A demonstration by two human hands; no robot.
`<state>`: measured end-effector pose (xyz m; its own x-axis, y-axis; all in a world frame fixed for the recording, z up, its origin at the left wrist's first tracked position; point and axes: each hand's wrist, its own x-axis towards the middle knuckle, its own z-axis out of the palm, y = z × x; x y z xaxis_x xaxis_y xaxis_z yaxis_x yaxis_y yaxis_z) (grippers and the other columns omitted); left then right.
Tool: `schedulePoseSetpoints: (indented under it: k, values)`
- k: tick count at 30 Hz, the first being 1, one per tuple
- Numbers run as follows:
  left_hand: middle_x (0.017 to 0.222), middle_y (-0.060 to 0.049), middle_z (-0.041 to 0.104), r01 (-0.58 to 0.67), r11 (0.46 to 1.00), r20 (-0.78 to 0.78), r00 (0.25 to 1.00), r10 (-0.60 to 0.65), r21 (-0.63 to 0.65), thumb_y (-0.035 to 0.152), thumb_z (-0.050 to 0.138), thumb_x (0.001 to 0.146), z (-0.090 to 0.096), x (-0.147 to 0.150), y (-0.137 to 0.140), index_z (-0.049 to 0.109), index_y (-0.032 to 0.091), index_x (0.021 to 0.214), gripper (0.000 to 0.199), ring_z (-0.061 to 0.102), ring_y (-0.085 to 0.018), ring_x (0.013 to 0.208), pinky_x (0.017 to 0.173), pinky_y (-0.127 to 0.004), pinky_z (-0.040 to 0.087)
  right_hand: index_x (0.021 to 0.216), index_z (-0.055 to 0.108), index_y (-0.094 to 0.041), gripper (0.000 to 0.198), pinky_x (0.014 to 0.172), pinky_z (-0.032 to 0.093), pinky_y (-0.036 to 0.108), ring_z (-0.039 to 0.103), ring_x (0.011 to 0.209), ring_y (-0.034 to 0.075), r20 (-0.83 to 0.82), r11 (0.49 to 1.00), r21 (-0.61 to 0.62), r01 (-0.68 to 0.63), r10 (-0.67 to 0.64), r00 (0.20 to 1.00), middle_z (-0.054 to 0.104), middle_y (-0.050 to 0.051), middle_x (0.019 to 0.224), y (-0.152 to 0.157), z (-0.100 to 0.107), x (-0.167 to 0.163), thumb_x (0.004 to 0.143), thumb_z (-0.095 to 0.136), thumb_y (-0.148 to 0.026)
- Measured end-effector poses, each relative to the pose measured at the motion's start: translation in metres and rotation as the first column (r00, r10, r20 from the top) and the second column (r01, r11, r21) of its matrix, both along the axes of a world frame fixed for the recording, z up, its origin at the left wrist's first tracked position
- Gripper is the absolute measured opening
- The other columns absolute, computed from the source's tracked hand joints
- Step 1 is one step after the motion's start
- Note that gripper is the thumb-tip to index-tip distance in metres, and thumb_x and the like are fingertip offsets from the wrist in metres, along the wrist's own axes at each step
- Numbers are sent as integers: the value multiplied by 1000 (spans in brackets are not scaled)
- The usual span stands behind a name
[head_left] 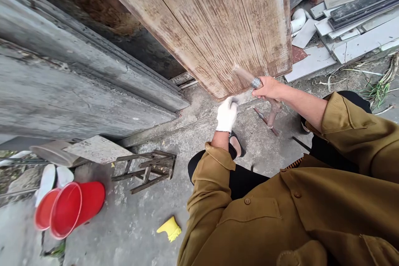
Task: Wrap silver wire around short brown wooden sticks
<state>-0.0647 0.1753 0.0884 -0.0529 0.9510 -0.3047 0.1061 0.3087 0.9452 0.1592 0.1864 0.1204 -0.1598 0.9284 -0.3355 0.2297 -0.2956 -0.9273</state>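
Note:
My right hand (267,88) is bare and wraps round a wooden stick-like tool (245,74) with metal wire wound about it. The far end of this tool is blurred over the boards, and a wooden piece (274,113) shows below the hand. My left hand (227,113), in a white glove, is closed at the lower edge of a worn wooden plank panel (205,29). What its fingers hold, if anything, is hidden and smeared. A thin reddish-brown rod (261,115) shows just beneath the right hand, above the concrete.
A grey wooden structure (77,91) stands at left. Below it are a small wooden stool frame (152,170), red buckets (93,201) and a yellow scrap (170,228). Stacked tiles (358,20) and a white pipe (298,20) lie right of the panel.

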Motion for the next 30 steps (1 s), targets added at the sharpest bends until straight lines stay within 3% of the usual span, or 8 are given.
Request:
schedulePoseSetpoints:
  k: [2,5,8,12,16,24,28,30]
  values:
    - [87,-5,70,239,971,-98,966,-240,-26,-1,73,63,5,-16,5,70,21,73,25,67,-24,103,92,-27,53,77,47,-21,25,48,38,24,47,52,10,-14,996,45,72,-72,997,53,-5,59,2,3,2,69,70,-12]
    - [87,-8,73,553,803,35,827,-560,-220,11,82,63,10,-29,8,74,19,84,24,70,-28,95,85,-33,57,79,48,-21,24,49,39,24,49,53,10,-10,993,73,94,-94,996,53,-5,60,3,4,3,70,69,-15]
    - [97,-7,74,206,975,23,978,-209,84,26,79,75,6,-9,1,74,21,97,23,69,-23,103,88,-28,55,81,53,-19,21,53,42,25,53,58,12,84,991,122,-59,49,995,56,-3,63,2,1,1,70,71,-19]
    - [86,-7,72,194,980,379,905,-194,39,42,72,86,-5,35,-16,71,20,104,27,70,-20,89,85,-33,57,87,58,-19,23,57,46,27,56,60,14,155,970,151,-190,167,974,59,-2,68,2,1,-1,70,74,-23]
    - [53,3,51,327,944,394,864,-314,35,45,77,82,-4,41,-19,72,16,95,33,48,-9,48,69,-29,57,78,57,-20,24,58,49,32,55,59,15,87,988,71,-139,132,987,59,1,65,6,13,13,74,79,-31]
    - [51,3,46,578,816,282,781,-557,10,52,71,84,6,24,-16,71,16,97,39,39,-7,41,41,-20,32,77,62,-19,36,65,52,35,59,66,17,-116,964,-2,-264,262,958,64,9,75,4,26,43,91,61,-52]
    - [49,1,48,680,732,286,711,-642,-48,55,74,82,6,28,-21,71,15,91,41,41,-8,40,41,-21,29,84,61,-18,22,70,50,35,62,71,20,255,953,28,-301,284,924,66,8,78,2,15,43,94,58,-37]
    - [49,0,50,693,718,271,704,-656,-64,55,75,80,4,28,-21,72,16,89,40,44,-10,40,42,-22,32,86,63,-17,13,73,48,36,64,78,23,544,942,89,-325,227,808,68,11,83,1,10,41,90,63,-30]
